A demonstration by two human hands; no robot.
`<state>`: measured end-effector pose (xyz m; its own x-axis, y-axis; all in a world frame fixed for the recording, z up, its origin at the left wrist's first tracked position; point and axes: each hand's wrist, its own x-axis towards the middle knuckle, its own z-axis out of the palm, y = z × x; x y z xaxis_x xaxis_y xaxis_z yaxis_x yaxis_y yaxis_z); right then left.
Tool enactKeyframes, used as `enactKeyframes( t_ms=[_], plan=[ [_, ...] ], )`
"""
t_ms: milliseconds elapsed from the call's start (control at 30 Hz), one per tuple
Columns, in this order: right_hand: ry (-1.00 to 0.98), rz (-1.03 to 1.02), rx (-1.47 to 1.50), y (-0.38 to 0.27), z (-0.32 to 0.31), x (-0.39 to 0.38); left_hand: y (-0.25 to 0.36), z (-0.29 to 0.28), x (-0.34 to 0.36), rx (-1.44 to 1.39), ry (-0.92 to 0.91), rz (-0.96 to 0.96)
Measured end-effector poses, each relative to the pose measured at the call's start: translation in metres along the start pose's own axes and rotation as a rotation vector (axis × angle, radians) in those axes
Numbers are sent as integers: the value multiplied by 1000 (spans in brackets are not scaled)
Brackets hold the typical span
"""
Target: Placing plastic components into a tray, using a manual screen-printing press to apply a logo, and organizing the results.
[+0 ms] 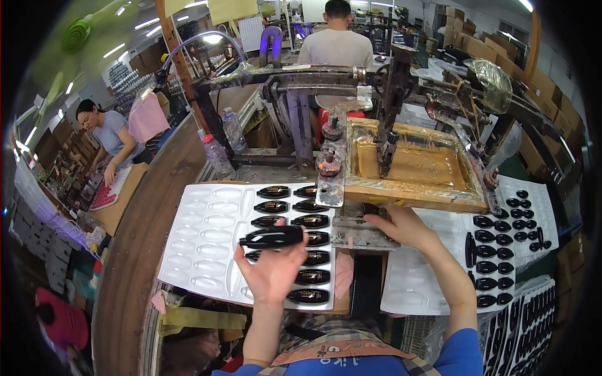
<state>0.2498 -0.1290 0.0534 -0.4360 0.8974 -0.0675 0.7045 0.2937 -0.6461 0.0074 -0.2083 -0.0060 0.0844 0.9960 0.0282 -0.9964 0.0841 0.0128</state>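
My left hand (273,269) holds a glossy black bottle-shaped piece (274,237) between thumb and fingers, raised over a white moulded tray (188,216). Several similar black pieces (313,276) with gold print lie in the tray's right-hand columns; the left-hand hollows hold none. My right hand (407,227) reaches to the metal fixture (357,233) beneath the wooden-framed printing screen (414,198). One digit stretches across the fixture, while the other fingers are mostly hidden below the frame. Whether they hold anything does not show. Amber ink (439,164) coats the screen.
To the right, a second white tray (414,276) carries several smaller black pieces (486,252). The press's metal arm (313,76) spans above the screen. Plastic bottles (216,156) stand left of the press. One person (337,47) sits ahead; another (119,125) works at the left.
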Motion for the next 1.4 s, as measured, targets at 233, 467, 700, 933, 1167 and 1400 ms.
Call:
enactKeyframes(
  t_ms=[233,467,700,933,1167,1400],
  plan=[
    [528,-536,-144,8,20,-60,-36,-2,-29,-276,52,-324],
    [239,-627,4,-21,48,-86,-61,8,-43,-122,151,-453],
    [320,-592,216,-18,51,-94,-64,7,-56,204,77,-402],
    [320,-570,289,-19,49,-109,-58,-8,-69,845,23,238],
    [294,-564,285,-19,52,-116,-54,-16,-78,982,17,342],
    [443,-349,-92,2,43,-122,-8,-27,-85,1360,207,492]
  ],
)
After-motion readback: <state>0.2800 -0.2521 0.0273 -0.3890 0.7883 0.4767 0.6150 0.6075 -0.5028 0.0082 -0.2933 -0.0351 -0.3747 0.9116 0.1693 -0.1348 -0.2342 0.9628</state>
